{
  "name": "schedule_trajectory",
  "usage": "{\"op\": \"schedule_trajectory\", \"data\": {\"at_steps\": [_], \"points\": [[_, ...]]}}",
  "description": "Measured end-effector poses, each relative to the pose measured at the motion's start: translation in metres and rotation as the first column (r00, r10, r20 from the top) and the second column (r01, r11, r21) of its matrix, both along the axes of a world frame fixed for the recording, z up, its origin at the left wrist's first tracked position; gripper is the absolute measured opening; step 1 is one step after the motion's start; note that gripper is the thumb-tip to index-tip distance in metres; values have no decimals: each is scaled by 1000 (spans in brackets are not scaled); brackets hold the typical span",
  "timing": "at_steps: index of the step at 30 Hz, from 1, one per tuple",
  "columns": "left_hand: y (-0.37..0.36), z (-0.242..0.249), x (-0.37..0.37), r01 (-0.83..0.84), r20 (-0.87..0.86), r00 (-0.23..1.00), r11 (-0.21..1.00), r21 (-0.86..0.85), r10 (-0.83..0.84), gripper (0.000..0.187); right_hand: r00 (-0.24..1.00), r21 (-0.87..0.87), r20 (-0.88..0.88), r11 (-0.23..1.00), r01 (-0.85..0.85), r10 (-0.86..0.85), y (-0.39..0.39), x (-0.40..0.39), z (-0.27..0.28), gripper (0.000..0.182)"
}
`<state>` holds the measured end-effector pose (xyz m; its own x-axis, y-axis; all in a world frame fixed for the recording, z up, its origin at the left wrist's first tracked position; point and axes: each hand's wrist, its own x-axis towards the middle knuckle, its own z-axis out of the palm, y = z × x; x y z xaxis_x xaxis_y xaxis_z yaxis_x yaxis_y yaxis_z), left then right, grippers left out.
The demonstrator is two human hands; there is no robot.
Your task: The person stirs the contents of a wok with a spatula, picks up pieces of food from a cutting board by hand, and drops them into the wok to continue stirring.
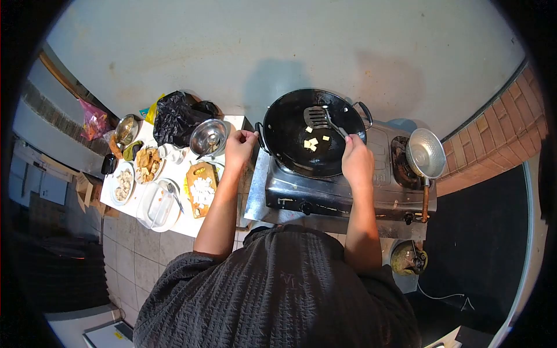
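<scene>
A large black wok [290, 153] sits on the left side of the steel stove [342, 194], with several pale yellow cubes [311, 142] in its bottom. My right hand [357, 159] is wrapped round the handle of a slotted spatula [317, 117], whose blade rests in the wok above the cubes. At the wok's left handle [261, 137] is my left hand [242, 148], its fingers pinched together close to the handle; whether they grip it or something small I cannot make out.
The white table [188, 225] at left holds a metal bowl [210, 138], a cutting board [197, 211] with white cubes, plates of food and a black bag [174, 119]. A saucepan [426, 153] stands on the right burner. A gas cylinder [401, 258] is below.
</scene>
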<state>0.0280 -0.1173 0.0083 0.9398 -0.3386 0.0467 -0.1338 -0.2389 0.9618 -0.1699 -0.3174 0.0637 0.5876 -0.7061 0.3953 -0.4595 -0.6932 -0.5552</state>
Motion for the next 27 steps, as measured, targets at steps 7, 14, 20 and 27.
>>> {"op": "schedule_trajectory", "data": {"at_steps": [7,14,20,27], "points": [[1,6,-6,11,-29,1000,1000,-26,-11,22,989,-25,-144,999,-21,17,-1,-6,12,26],[-2,1,-4,-11,-31,999,999,-46,9,20,999,-64,-36,997,34,-37,-9,9,7,27],[-2,6,-6,-10,-61,998,999,-35,8,19,990,9,-142,1000,15,-14,-12,9,0,30],[-2,3,-7,-28,-24,999,994,-103,25,21,995,171,-39,982,-82,90,-1,-17,21,30]]}}
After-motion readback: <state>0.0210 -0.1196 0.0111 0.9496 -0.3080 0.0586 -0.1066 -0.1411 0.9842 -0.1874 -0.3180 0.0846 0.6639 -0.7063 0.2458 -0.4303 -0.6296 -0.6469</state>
